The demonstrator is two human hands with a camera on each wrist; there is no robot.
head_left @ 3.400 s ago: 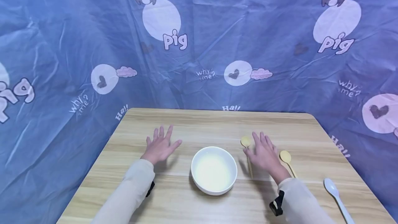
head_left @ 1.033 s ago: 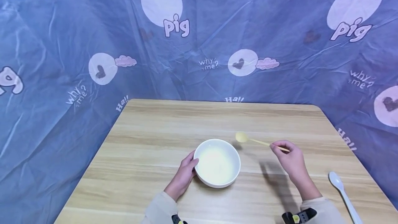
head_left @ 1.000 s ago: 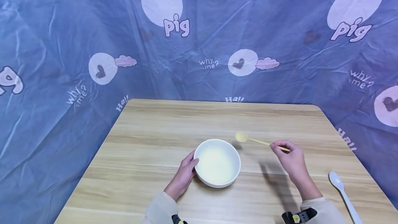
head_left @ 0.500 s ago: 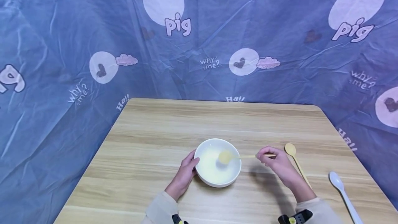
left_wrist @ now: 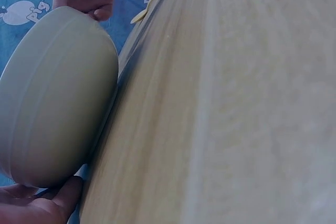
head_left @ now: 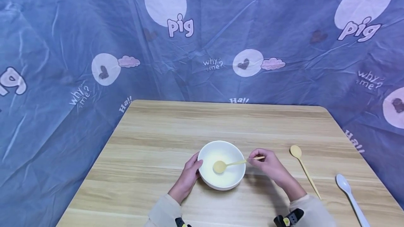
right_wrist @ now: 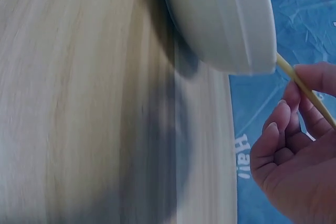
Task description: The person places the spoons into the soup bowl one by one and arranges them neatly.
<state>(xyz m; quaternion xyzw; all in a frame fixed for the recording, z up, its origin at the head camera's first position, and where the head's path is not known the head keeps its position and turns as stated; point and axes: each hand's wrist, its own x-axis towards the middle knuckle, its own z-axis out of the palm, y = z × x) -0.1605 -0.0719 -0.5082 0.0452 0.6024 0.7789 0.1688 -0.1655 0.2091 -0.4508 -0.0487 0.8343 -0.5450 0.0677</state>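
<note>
A white bowl point(head_left: 222, 181) stands on the wooden table, and my left hand point(head_left: 187, 176) grips its left side, thumb over the rim. In the left wrist view the fingers of that hand point(left_wrist: 39, 203) lie against the side of the bowl point(left_wrist: 63, 93). My right hand point(head_left: 268, 165) pinches the handle of a pale yellow spoon point(head_left: 220, 166) between thumb and fingertips. The spoon's head is inside the bowl and its handle passes over the right rim. From the right wrist, the yellow handle point(right_wrist: 310, 95) shows between thumb and forefinger, beside the bowl point(right_wrist: 226, 24).
On the wooden table point(head_left: 157, 122), a second yellow spoon point(head_left: 304, 167) lies right of my right forearm. Farther right, near the table's edge, lies a pale blue-white spoon point(head_left: 350, 195). A blue printed cloth point(head_left: 176, 66) hangs behind and beside the table.
Both hands were open over the table at first; the left then took hold of the bowl and the right picked up the spoon. The right hand moved left, bringing the spoon's head into the bowl.
</note>
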